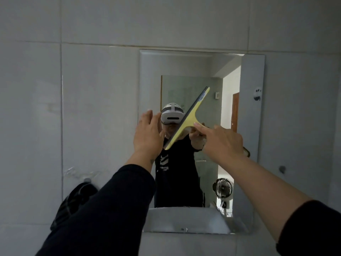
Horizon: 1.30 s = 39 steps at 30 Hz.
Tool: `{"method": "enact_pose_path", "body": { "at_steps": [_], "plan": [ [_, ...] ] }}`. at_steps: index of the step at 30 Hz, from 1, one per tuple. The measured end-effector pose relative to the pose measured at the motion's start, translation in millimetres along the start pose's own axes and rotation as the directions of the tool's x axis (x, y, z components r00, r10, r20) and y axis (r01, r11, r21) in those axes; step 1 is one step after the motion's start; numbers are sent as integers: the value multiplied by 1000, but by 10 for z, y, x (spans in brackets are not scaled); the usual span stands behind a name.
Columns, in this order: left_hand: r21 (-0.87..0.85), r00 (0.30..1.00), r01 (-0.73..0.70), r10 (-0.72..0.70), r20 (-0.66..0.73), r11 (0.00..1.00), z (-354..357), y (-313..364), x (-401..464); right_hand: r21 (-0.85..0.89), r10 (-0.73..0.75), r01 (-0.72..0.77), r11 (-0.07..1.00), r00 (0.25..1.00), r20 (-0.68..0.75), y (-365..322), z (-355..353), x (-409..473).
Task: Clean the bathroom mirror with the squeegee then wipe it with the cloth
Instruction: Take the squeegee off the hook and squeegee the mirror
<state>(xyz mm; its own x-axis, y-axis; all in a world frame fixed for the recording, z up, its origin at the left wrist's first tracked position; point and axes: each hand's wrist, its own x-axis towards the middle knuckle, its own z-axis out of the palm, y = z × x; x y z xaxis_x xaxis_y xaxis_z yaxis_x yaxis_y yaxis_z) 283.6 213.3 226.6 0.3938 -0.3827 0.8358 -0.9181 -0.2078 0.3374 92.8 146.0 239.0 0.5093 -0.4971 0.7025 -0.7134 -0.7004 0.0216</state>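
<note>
A rectangular bathroom mirror (252, 126) hangs on the grey tiled wall straight ahead. A yellow squeegee (188, 117) with a dark rubber blade lies tilted against the glass, its blade running from lower left to upper right. My right hand (223, 141) grips its handle, index finger stretched along the neck. My left hand (147, 133) is raised at the mirror's left edge, fingers apart, holding nothing, just left of the blade's lower end. No cloth is visible.
A dark bag or garment (73, 202) hangs from a wall hook at lower left. A white basin or shelf (184, 218) sits below the mirror. A small round hook (282, 169) is on the wall to the right.
</note>
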Motion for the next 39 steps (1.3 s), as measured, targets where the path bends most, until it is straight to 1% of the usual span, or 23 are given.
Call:
{"method": "enact_pose_path", "body": {
  "at_steps": [4, 8, 15, 19, 22, 23, 25, 29, 32, 37, 39],
  "plan": [
    [34, 997, -8, 5, 71, 999, 75, 3, -39, -8, 67, -67, 998, 997, 31, 233, 15, -68],
    [95, 990, 17, -30, 137, 995, 121, 9, -72, -8, 128, -128, 992, 992, 16, 447, 51, -95],
    [124, 989, 23, -42, 145, 992, 196, -12, -62, -23, 259, -259, 966, 966, -6, 934, 40, -153],
    [120, 990, 27, -43, 132, 992, 216, -39, -51, 15, 355, -355, 935, 935, 23, 1153, 0, -177],
    [126, 992, 44, -58, 116, 991, 217, -100, -51, 107, 410, -414, 904, 910, 57, 1192, 46, -221],
    [125, 991, 24, -40, 130, 992, 260, -68, -57, 135, 438, -444, 886, 896, 72, 1233, 78, -280],
    [131, 990, 11, -29, 137, 991, 293, -62, -59, 239, 487, -496, 835, 868, 100, 1205, 169, -352],
    [147, 992, 17, -35, 124, 989, 255, -107, -17, 438, 546, -546, 714, 826, 138, 894, 332, -418],
    [151, 991, 7, -27, 130, 988, 235, -99, -6, 562, 573, -554, 614, 803, 166, 678, 424, -472],
    [166, 992, 3, -24, 127, 986, 184, -93, -4, 664, 595, -537, 520, 786, 170, 239, 623, -524],
    [172, 993, -5, -15, 114, 985, 160, -100, -4, 688, 596, -527, 500, 785, 168, 78, 690, -541]
  ]
}}
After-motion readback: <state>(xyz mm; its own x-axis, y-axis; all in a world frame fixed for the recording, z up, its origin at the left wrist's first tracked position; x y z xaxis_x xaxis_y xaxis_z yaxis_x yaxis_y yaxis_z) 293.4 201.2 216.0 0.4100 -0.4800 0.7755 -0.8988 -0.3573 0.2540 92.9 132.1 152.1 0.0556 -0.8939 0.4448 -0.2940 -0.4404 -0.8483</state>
